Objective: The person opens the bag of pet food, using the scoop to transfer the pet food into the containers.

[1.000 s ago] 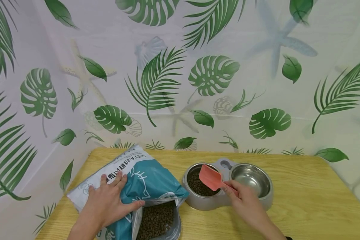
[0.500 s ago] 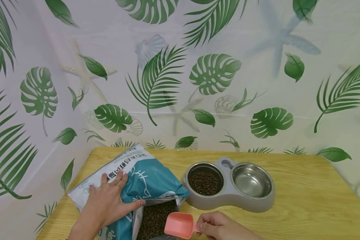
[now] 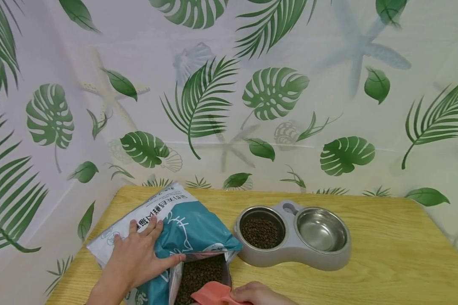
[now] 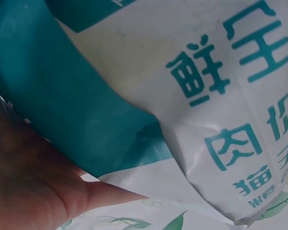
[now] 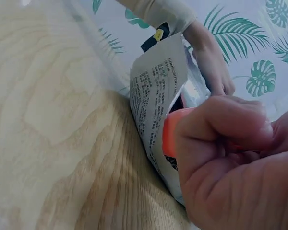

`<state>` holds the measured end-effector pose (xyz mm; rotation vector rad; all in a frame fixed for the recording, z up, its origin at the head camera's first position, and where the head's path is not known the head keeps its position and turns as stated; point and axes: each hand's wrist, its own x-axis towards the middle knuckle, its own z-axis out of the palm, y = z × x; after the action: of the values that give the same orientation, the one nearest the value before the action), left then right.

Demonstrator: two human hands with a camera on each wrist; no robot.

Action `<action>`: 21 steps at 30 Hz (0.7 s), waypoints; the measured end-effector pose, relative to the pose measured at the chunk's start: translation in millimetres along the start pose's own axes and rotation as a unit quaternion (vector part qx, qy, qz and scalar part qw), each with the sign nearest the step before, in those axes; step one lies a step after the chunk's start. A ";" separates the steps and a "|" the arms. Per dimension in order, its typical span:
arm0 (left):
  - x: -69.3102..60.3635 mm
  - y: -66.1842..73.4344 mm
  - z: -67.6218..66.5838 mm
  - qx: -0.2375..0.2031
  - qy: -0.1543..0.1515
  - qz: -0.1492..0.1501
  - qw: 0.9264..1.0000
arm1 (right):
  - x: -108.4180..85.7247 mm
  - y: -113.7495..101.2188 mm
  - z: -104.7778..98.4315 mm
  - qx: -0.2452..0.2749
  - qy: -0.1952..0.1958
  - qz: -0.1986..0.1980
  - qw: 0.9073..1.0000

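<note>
A teal and white pet-food bag (image 3: 198, 224) lies on its side, its mouth facing the near edge and brown kibble (image 3: 198, 273) showing inside. My left hand (image 3: 135, 254) rests on top of it with fingers spread, the thumb along the mouth's edge. Low in the head view, my right hand (image 3: 261, 294) grips the handle of a coral-pink scoop (image 3: 211, 292), whose blade is at the bag's mouth over the kibble. In the right wrist view the curled fingers hide most of the scoop (image 5: 175, 129). Part of the scoop is cut off by the head view's lower edge.
A grey double pet bowl (image 3: 269, 259) stands right of the bag. Its left steel bowl holds kibble (image 3: 260, 233); bare metal shows in the right one (image 3: 322, 233). A leaf-print cloth (image 3: 229, 106) hangs behind the wooden table (image 3: 385, 254).
My right hand has moved the scoop from above the left bowl down and left to the bag's mouth, turning its blade. The left hand has stayed on the bag.
</note>
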<state>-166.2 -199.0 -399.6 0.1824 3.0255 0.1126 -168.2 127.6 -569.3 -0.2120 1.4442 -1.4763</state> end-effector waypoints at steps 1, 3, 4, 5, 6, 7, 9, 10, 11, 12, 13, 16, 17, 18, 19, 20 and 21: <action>0.1 0.0 -0.3 0.002 0.001 0.001 1.000 | 1.7 -0.4 1.6 0.008 0.002 0.004 1.000; 0.2 0.0 -0.7 0.006 -0.001 0.002 1.000 | 5.2 -0.3 5.0 0.064 -0.015 0.015 0.998; 0.2 0.1 -1.0 0.007 -0.002 0.002 1.000 | 6.8 0.6 6.5 0.083 -0.020 0.012 0.996; 0.2 0.2 -1.0 0.007 -0.003 0.002 1.000 | 7.6 1.5 8.3 0.101 -0.027 0.006 0.994; 0.3 0.2 -0.9 0.006 -0.005 0.002 1.000 | 7.8 1.6 10.2 0.112 -0.031 0.001 0.993; 0.4 0.3 -1.2 0.007 -0.006 0.003 1.000 | 7.5 1.3 12.3 0.119 -0.035 -0.007 0.992; 0.2 0.5 -1.7 0.005 -0.006 0.003 1.000 | 3.3 -3.0 19.5 0.098 -0.029 -0.035 0.994; 0.0 0.7 -1.8 0.004 -0.006 0.002 1.000 | -0.5 -7.5 24.9 0.074 -0.021 -0.055 0.996; -0.3 0.8 -1.9 0.004 -0.005 0.001 1.000 | -5.5 -13.4 30.5 0.053 -0.012 -0.070 0.996; -0.4 0.9 -1.9 0.004 -0.004 0.001 1.000 | -10.6 -20.2 36.7 0.034 0.001 -0.082 0.996; -0.5 1.1 -1.8 0.004 -0.003 0.001 1.000 | -15.8 -27.0 43.1 0.017 0.014 -0.094 0.995; -0.9 1.2 -1.3 -0.001 -0.001 -0.001 1.000 | -29.3 -47.3 60.4 -0.035 0.059 -0.116 0.991; -1.0 1.3 -1.2 -0.002 -0.001 -0.001 1.000 | -32.2 -51.7 63.8 -0.044 0.070 -0.117 0.990; -1.0 1.4 -1.1 -0.003 -0.001 -0.001 1.000 | -34.4 -54.8 66.4 -0.056 0.080 -0.119 0.988; -1.1 1.6 -1.1 -0.004 -0.002 -0.001 1.000 | -36.1 -56.8 67.8 -0.064 0.082 -0.122 0.987; -1.3 1.8 -1.2 -0.004 -0.003 -0.002 1.000 | -37.6 -57.7 68.5 -0.068 0.081 -0.126 0.986; -1.4 2.0 -1.2 -0.004 -0.003 -0.002 1.000 | -38.9 -57.8 68.3 -0.067 0.077 -0.129 0.986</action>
<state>-164.7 -197.3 -398.1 0.1757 3.0182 0.1242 -130.8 98.3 -484.1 -0.3878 1.6938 -1.6321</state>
